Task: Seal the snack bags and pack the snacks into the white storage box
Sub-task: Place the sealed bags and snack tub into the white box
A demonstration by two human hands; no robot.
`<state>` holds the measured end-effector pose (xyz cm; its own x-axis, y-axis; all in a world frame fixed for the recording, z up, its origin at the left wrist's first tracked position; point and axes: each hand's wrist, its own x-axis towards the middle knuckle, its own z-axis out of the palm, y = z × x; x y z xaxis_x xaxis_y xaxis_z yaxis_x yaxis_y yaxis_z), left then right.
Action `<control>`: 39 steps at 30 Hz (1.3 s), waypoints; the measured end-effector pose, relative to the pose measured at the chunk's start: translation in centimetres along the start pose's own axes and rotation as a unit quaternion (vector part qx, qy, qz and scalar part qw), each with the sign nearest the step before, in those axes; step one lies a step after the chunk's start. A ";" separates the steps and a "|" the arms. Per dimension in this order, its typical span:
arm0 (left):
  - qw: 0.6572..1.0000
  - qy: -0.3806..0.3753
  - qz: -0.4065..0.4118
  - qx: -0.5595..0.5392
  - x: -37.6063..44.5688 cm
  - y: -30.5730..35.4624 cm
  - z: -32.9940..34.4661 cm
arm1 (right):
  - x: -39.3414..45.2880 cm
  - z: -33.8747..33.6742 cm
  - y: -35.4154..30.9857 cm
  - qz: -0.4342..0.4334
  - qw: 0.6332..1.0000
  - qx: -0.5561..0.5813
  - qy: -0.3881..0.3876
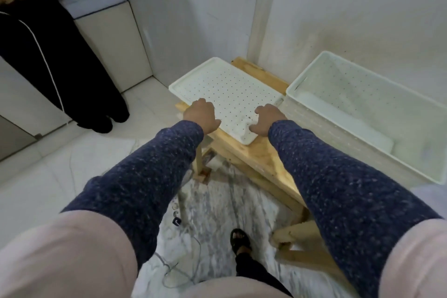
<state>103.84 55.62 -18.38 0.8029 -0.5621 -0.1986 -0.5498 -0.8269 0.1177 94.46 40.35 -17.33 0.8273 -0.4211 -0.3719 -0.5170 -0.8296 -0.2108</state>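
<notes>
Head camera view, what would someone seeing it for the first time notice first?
Most striking are two hands in blue speckled sleeves: the left hand and right hand grip the near edge of a white perforated lid lying flat on a wooden bench at centre. Right of it sits the open white storage box, with no snacks visible inside. A second person in dark clothing stands at far left.

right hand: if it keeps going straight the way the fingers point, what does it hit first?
The right hand already rests on the near end of the perforated white lid, fingers pointing left and away. Going on, it would likely slide along the lid; nothing else shows in that line. Depth is uncertain.
</notes>
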 end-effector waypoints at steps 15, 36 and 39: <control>0.983 0.103 0.150 0.012 -9.8 5.6 -7.3 | -17.7 -4.7 2.0 0.104 0.983 0.037 0.146; 0.945 0.080 0.316 -0.015 -16.0 37.2 -4.6 | -32.3 -7.4 29.0 0.261 0.944 0.061 0.193; 0.939 0.070 0.337 -0.012 -17.1 42.4 -3.0 | -34.2 -7.2 33.8 0.289 0.937 0.058 0.188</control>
<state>67.49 30.15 -7.12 0.2987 -0.9525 0.0591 -0.9396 -0.2826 0.1930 50.26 24.02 -5.20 0.4091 -0.9053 -0.1148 -0.9050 -0.3864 -0.1780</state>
